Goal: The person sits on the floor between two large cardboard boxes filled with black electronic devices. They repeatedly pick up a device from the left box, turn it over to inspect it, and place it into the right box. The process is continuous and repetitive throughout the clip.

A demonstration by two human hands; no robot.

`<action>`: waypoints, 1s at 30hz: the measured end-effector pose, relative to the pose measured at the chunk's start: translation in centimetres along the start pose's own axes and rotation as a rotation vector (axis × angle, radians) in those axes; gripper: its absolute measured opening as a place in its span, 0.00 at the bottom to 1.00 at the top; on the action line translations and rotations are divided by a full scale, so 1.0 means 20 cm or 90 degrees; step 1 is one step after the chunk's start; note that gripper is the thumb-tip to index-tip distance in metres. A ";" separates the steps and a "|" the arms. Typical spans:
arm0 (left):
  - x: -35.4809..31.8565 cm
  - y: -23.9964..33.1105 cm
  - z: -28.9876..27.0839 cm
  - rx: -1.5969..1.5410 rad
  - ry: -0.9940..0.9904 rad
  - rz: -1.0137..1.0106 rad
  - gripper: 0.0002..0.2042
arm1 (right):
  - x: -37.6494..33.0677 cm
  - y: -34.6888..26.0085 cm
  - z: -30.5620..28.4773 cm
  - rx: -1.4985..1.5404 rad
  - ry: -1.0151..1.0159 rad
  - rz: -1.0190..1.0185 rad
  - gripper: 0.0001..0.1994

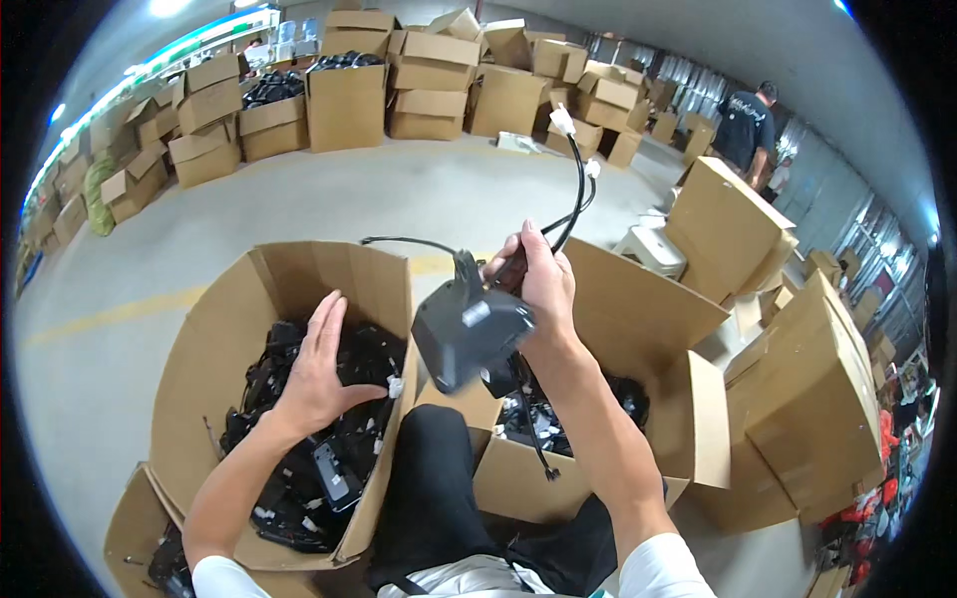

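My right hand (543, 279) is closed around the black cables of a dark device (469, 329) with a flat, rounded-corner housing, slightly blurred. Two cable ends with white connectors (562, 122) stick up above my fist, and a thin black lead (409, 240) juts out to the left. Another cable dangles below the housing. My left hand (319, 369) has its fingers stretched and thumb apart, holding nothing, over the left cardboard box (204, 369). That box contains black cabled parts (349, 439) with white connectors. What the housing is for cannot be made out.
A right cardboard box (628, 289) with more black parts stands before me. Large cartons (807, 399) crowd the right side, near a white stool (653, 249). Stacked boxes (429, 85) line the back, some filled with black items. A person (748, 130) stands at the far right.
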State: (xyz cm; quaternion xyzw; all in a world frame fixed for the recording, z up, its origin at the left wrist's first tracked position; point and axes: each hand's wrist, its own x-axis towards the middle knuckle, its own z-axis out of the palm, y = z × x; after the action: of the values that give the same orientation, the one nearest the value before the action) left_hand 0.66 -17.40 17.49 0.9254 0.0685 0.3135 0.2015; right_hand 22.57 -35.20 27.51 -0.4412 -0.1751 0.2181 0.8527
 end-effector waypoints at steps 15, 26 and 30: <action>0.49 0.62 0.38 -0.441 0.321 -0.002 0.13 | -0.28 -0.35 -0.37 -0.159 -0.034 -0.054 0.36; 0.35 0.80 0.76 -1.292 -0.189 -0.414 0.25 | -0.22 -0.49 -0.50 0.131 -0.123 -0.109 0.40; 0.32 0.89 0.70 -1.166 -0.200 -0.328 0.24 | -0.25 -0.17 -0.64 0.121 -0.028 -0.093 0.34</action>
State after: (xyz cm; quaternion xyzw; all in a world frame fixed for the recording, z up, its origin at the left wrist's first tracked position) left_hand 14.25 -36.55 18.21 0.3975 -0.0294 0.0642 0.9149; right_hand 25.40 -48.27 22.73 -0.3397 -0.2038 0.1809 0.9002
